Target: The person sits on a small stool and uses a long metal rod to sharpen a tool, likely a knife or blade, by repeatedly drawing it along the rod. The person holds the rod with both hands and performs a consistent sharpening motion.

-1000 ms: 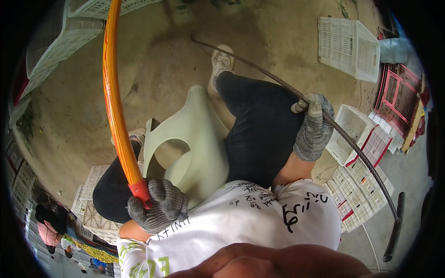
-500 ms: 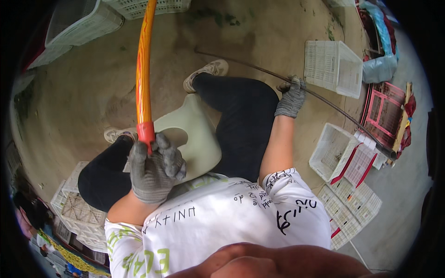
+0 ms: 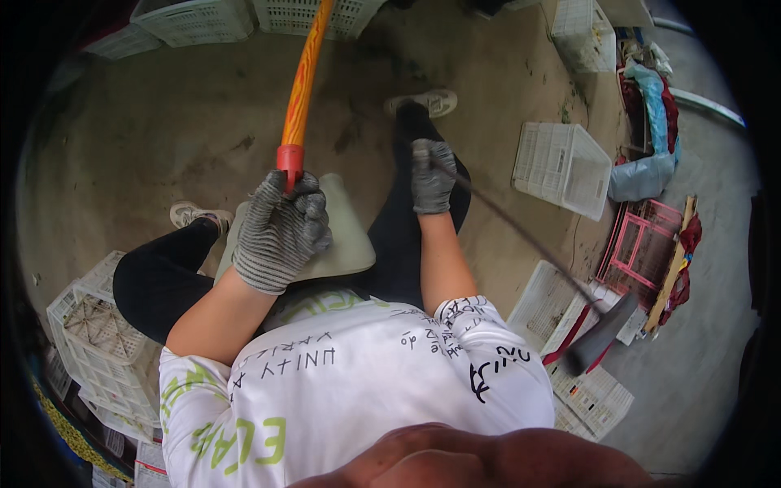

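Note:
My left hand (image 3: 281, 232), in a grey striped glove, grips the red end fitting (image 3: 290, 159) of an orange-yellow streaked pole (image 3: 301, 89), which rises upright in the view to its top edge. My right hand (image 3: 433, 177), also gloved, holds a thin dark rod (image 3: 521, 232) beside my right leg. The rod runs toward the lower right, where a thicker black tube (image 3: 592, 342) sits at its end; the rod is blurred. Beneath and behind my left hand, a pale green plastic stool (image 3: 348, 236) shows between my legs.
White plastic crates (image 3: 553, 142) stand on the concrete floor (image 3: 203, 122) at right, along the top and at lower left (image 3: 98, 325). Beyond the right-hand crates lie blue plastic sheeting (image 3: 634, 175), a pink wire rack (image 3: 639, 244) and wooden boards (image 3: 675, 268).
Both hands have moved inward, the left one also upward, with pole and rod still held. The rod has swung steeper, its tube end moving left. My view has turned, shifting the surroundings.

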`<state>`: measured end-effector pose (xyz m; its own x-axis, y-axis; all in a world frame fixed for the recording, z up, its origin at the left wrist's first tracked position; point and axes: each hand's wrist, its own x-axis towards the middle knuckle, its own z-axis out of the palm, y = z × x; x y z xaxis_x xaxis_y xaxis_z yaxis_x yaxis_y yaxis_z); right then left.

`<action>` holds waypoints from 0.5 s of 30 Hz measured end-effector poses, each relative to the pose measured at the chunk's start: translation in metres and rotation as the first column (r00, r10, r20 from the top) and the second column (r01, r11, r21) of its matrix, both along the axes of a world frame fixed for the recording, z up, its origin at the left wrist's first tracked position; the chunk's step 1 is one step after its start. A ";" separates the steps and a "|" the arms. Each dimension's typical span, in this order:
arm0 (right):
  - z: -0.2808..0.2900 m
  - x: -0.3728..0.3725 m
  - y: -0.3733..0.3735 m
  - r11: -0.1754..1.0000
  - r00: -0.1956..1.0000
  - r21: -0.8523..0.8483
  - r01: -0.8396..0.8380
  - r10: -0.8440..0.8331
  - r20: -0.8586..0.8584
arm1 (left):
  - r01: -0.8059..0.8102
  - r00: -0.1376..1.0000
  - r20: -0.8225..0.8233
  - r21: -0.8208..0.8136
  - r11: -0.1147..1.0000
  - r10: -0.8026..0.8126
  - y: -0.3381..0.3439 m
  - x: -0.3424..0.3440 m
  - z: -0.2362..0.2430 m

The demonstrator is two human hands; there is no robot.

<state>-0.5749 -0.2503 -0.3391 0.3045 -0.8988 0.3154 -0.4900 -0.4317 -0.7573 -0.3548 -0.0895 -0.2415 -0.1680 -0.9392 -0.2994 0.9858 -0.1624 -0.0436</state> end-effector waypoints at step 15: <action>0.092 0.061 -0.082 0.962 0.683 0.273 -0.006 -0.195 0.704 | 0.655 0.597 0.771 -0.307 0.691 -0.223 0.000 -0.030 0.040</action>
